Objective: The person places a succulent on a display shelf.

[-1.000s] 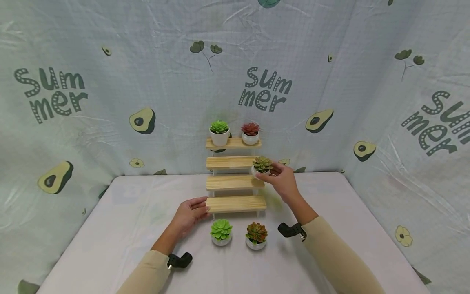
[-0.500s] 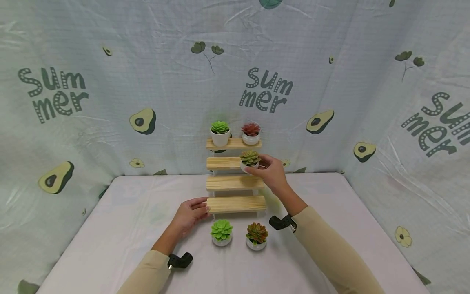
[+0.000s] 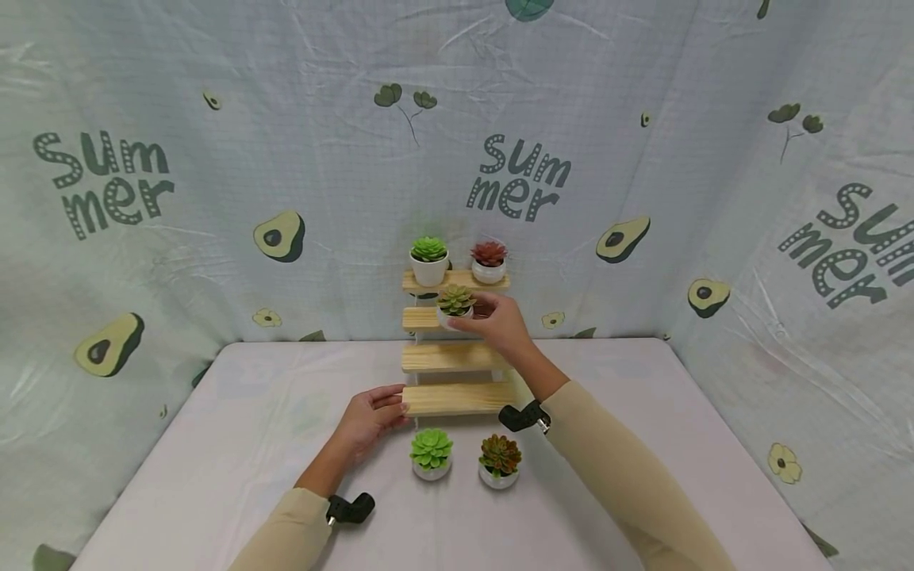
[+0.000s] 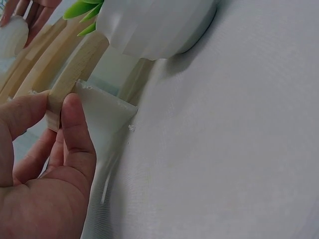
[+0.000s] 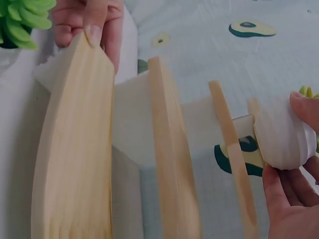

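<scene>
My right hand (image 3: 497, 323) grips a small white pot with an olive-green succulent (image 3: 455, 300), held in front of the second-highest step of a wooden tiered stand (image 3: 457, 399). In the right wrist view the thumb and fingers hold the ribbed white pot (image 5: 284, 134) from both sides. My left hand (image 3: 367, 419) pinches the left end of the lowest step; the left wrist view shows thumb and forefinger on that wooden end (image 4: 67, 92). On the top step stand a bright green succulent (image 3: 429, 260) at left and a red succulent (image 3: 489, 262) at right.
On the white table (image 3: 250, 412), just before the stand, sit a light green potted succulent (image 3: 432, 454) and a reddish-brown one (image 3: 499, 460). A printed cloth (image 3: 343, 182) hangs close behind the stand and along both sides.
My right hand has carried the olive-green succulent leftward and slightly up along the second-highest step, from its right end toward its middle. The left hand has stayed on the lowest step.
</scene>
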`<action>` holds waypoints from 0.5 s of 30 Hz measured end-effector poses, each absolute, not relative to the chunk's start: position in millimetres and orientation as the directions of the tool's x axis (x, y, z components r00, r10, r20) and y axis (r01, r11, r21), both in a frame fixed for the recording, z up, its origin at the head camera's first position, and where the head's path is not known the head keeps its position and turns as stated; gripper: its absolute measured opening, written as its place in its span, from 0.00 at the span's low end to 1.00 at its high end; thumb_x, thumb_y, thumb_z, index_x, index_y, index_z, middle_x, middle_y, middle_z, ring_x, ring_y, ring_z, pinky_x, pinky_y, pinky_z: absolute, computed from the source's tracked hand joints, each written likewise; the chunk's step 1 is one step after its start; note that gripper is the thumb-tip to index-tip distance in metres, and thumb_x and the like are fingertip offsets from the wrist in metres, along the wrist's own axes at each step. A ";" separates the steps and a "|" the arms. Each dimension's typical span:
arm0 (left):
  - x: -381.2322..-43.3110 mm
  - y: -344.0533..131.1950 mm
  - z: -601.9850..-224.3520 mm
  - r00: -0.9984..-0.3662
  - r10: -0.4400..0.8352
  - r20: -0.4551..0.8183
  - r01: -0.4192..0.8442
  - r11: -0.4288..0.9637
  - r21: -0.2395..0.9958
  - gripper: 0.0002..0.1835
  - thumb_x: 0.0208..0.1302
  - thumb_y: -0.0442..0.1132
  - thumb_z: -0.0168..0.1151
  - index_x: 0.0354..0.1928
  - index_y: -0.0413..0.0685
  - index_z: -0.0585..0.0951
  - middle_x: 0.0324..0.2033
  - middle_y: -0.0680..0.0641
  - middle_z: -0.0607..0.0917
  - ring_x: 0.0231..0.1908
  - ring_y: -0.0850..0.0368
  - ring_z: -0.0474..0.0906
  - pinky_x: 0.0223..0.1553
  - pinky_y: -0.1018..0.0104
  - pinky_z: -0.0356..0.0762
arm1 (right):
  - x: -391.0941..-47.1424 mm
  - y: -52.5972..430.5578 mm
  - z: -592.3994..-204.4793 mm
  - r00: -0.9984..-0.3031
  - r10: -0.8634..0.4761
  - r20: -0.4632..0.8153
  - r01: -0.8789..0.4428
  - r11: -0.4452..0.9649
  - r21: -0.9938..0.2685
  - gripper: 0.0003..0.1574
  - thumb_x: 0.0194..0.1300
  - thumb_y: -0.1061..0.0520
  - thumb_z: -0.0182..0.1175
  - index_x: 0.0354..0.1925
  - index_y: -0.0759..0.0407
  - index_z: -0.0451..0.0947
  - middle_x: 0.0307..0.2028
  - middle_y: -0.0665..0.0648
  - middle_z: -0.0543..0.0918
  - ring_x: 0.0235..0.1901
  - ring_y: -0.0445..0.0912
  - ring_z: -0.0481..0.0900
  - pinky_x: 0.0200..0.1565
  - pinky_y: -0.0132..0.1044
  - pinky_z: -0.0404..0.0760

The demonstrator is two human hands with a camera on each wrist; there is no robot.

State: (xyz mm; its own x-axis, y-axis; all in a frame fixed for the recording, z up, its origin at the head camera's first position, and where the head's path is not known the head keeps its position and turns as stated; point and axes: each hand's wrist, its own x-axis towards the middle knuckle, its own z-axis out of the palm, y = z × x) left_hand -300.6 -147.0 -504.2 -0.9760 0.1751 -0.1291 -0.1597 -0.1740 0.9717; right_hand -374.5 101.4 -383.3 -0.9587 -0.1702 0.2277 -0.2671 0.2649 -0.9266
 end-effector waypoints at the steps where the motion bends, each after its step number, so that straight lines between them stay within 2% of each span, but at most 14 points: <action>1: -299.2 -147.0 -501.7 -0.975 0.179 -0.133 -0.165 -0.173 0.971 0.26 0.59 0.26 0.61 0.61 0.32 0.69 0.38 0.48 0.83 0.35 0.59 0.82 0.40 0.65 0.84 | -375.8 99.0 -382.9 -0.956 -0.180 0.232 -0.274 0.263 -0.925 0.42 0.43 0.43 0.76 0.57 0.49 0.75 0.48 0.51 0.82 0.46 0.44 0.81 0.45 0.38 0.84; 5: -295.7 -147.5 -494.7 -0.970 0.194 -0.149 -0.183 -0.171 0.968 0.27 0.59 0.25 0.60 0.61 0.30 0.68 0.38 0.47 0.82 0.35 0.59 0.81 0.42 0.63 0.84 | -380.3 90.5 -382.1 -0.947 -0.202 0.251 -0.299 0.265 -0.917 0.35 0.44 0.44 0.75 0.53 0.46 0.79 0.45 0.50 0.83 0.44 0.44 0.81 0.42 0.37 0.84; 15: -303.0 -146.6 -506.6 -0.975 0.173 -0.143 -0.171 -0.164 0.971 0.27 0.59 0.27 0.61 0.61 0.33 0.70 0.39 0.48 0.83 0.35 0.58 0.82 0.40 0.65 0.84 | -387.8 78.9 -382.6 -0.951 -0.193 0.242 -0.292 0.305 -0.906 0.39 0.46 0.45 0.74 0.57 0.50 0.76 0.46 0.51 0.83 0.44 0.43 0.80 0.42 0.37 0.83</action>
